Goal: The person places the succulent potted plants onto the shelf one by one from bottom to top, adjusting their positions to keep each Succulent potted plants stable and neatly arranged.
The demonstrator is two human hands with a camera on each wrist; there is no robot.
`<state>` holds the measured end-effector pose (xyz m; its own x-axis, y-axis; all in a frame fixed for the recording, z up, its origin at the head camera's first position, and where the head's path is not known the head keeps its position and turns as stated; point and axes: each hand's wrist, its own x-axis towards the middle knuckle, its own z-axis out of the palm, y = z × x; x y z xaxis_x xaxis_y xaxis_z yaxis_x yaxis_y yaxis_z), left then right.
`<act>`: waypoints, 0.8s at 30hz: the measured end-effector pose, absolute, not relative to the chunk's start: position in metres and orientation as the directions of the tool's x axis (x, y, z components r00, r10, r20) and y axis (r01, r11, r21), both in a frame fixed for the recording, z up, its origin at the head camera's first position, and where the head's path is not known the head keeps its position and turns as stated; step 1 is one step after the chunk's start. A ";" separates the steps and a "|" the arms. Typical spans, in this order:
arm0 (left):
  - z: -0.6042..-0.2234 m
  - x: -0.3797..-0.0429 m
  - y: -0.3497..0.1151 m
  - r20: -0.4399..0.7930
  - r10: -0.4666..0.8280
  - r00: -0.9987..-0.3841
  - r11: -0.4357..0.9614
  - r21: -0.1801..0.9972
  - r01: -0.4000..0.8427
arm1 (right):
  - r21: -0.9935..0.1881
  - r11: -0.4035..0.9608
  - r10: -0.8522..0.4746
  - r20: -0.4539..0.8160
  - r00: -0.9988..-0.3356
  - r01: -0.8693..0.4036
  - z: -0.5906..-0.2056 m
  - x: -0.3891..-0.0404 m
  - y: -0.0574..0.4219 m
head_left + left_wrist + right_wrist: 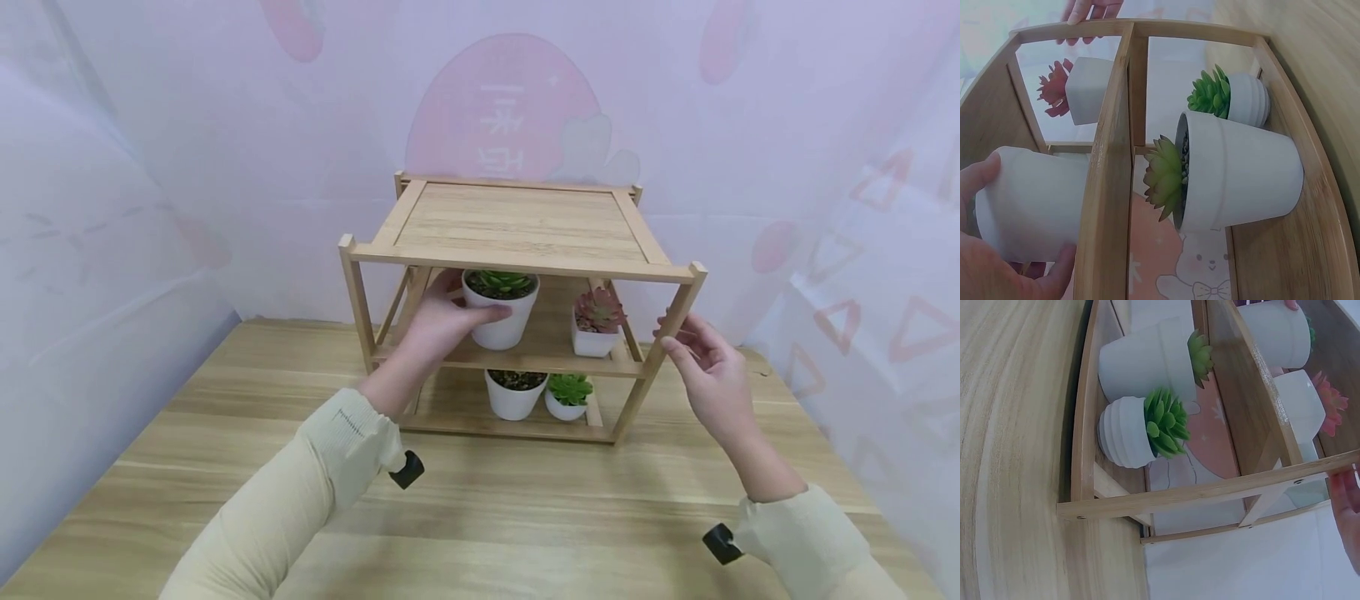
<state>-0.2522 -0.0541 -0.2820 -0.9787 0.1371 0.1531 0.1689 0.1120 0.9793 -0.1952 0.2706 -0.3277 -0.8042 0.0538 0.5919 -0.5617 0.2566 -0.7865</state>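
On the middle shelf of a wooden rack (pixel 525 229), my left hand (pixel 435 325) grips a large white pot (pixel 516 321) holding a green succulent. Its thumb lies across the pot's front, while the other fingers are mostly hidden behind. My right hand (pixel 712 375) holds the rack's front right post (pixel 651 367), thumb in front and fingertips behind. Between the hands, a red succulent in a square white pot (pixel 595 342) stands on the same shelf. Below, another large white pot (pixel 1241 175) with a succulent stands beside a small ribbed pot (pixel 1124 432) with a bright green succulent.
The rack stands on a wood-grain table (pixel 480 517). A pale printed cloth (pixel 300 150) hangs behind the rack and along both sides. The rack's top board and front rails frame the space round the left hand.
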 end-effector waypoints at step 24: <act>-0.297 -0.231 -0.082 0.164 0.198 -0.966 0.146 0.970 0.195 | -0.766 0.324 -0.060 0.569 -0.820 -0.555 -0.334 -0.169 0.287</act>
